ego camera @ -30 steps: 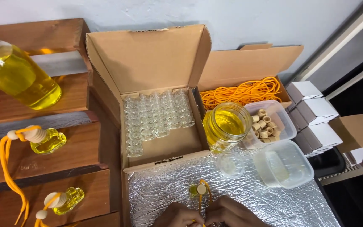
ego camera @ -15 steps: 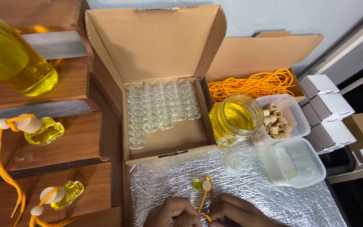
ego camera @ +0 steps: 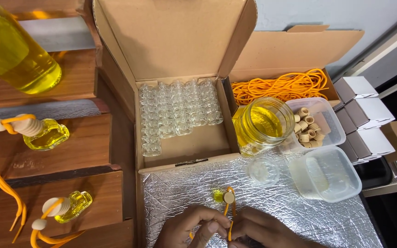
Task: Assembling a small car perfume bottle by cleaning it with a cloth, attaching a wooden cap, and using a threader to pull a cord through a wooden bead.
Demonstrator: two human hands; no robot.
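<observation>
Two hands meet at the bottom edge of my view: the left hand [ego camera: 194, 227] and the right hand [ego camera: 258, 232] both pinch an orange cord [ego camera: 229, 216] that runs up to a small bottle [ego camera: 222, 196] of yellow liquid with a round pale cap, lying on the silver foil mat [ego camera: 299, 216]. I think the cord is threaded through the cap, though the detail is too small to be sure. Just beyond the mat I see an open cardboard box [ego camera: 180, 46] with rows of empty clear glass bottles [ego camera: 175, 110], its lid standing up. To its right sit a glass jar [ego camera: 263, 124] of yellow liquid, a clear round lid [ego camera: 263, 171], a plastic tub [ego camera: 320, 121] of pale caps, an empty tub [ego camera: 327, 173], and a second box holding orange cords [ego camera: 281, 87]. Small white cartons [ego camera: 359, 115] line the far right. On the wooden steps [ego camera: 79, 142] at left rest two finished bottles [ego camera: 47, 133] with cords and a large bottle [ego camera: 14, 55] of yellow liquid.
</observation>
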